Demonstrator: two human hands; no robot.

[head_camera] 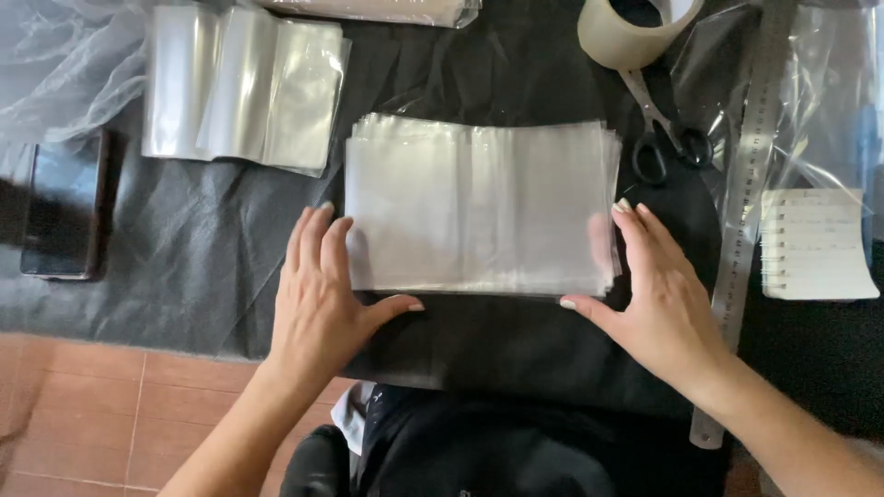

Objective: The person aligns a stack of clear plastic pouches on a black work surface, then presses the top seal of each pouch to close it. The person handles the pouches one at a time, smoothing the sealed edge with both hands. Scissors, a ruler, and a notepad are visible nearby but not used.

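Observation:
A stack of clear plastic bags (479, 207) lies flat on a black cloth (203, 267) in the middle of the view. My left hand (322, 299) rests flat against the stack's left edge, thumb along its near edge. My right hand (658, 294) presses against the right edge, fingertips over the corner and thumb at the near edge. Both hands have spread fingers and square the stack between them without gripping it.
Another pile of clear bags (244, 87) lies at the back left. A dark phone (63, 207) sits far left. A tape roll (635, 28), scissors (668, 133), a long metal ruler (750, 193) and a small notepad (815, 244) lie on the right.

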